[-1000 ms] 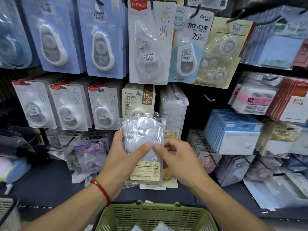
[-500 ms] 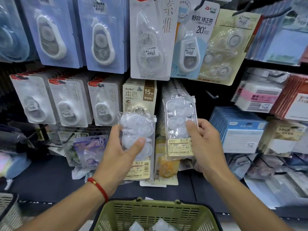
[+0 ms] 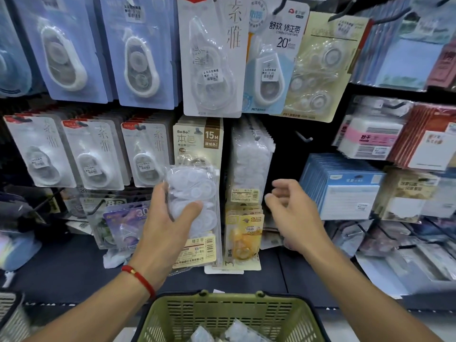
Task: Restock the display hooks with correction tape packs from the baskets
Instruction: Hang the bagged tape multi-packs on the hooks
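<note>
Head view, stationery aisle: my left hand [image 3: 170, 218] grips a stack of clear plastic correction tape packs with cream barcode cards [image 3: 195, 213], fingers behind and thumb across the front, held just in front of the beige boxed tape packs [image 3: 197, 141] on the display. My right hand [image 3: 293, 215] hangs released, fingers loosely spread, holding nothing, just beside the row of matching clear packs already hanging on a hook [image 3: 249, 159]. Below, the olive-green plastic shopping basket [image 3: 229, 314] shows a few more clear packs at its bottom edge.

I judge the restocking to be mid-cycle: one pack is on the hook, and more wait in my left grip. The next move calls for the right hand to come back across, peel one pack off the stack and line its hang hole up with the hook tip, which I cannot see clearly here.

Compared with half a second ago, the right hand has let go of the pack it was pressing onto that row and drawn back slightly; the left hand's stack has stayed roughly where it was.
</note>
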Demonstrator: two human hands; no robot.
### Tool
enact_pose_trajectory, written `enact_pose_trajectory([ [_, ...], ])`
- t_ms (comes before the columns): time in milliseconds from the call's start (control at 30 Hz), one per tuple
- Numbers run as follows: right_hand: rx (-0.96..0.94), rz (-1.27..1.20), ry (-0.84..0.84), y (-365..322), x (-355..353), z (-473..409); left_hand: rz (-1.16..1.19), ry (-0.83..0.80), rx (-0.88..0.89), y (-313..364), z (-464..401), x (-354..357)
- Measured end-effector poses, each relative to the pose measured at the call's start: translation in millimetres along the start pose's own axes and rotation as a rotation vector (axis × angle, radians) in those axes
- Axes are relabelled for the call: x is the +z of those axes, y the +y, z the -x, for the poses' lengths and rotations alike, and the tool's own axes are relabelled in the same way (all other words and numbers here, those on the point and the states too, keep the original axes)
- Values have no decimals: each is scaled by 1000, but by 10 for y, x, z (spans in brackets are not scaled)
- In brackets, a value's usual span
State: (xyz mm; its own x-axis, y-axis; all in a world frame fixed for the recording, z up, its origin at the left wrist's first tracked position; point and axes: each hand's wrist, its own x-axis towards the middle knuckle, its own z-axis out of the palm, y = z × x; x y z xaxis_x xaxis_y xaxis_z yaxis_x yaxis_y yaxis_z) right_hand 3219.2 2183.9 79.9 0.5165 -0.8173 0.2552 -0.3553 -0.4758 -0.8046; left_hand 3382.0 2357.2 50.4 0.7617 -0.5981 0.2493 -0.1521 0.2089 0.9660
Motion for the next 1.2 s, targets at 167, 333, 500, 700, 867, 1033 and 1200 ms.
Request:
enact_pose_trajectory([
  [167,-153,-80,-352,-129,136,267,54,-103,22,-2,68,197],
  [333,-222,-101,-274,-82,111,346,95,-107,45,19,61,481],
  [500,-140,-154,-75,134,-116,280,18,-249,105,85,-11,661],
  [700,-63,-200,178,239,-467,85,-111,-286,196,129,-90,631],
  [867,41,-354,168,219,-550,11,-120,-295,182,-6,-73,572],
  [1033,22,-345,188,272,-572,-44,-98,-294,159,-67,-6,550],
  [1200,8,-311,180,292,-578,-52,-92,-296,153,-70,7,570],
])
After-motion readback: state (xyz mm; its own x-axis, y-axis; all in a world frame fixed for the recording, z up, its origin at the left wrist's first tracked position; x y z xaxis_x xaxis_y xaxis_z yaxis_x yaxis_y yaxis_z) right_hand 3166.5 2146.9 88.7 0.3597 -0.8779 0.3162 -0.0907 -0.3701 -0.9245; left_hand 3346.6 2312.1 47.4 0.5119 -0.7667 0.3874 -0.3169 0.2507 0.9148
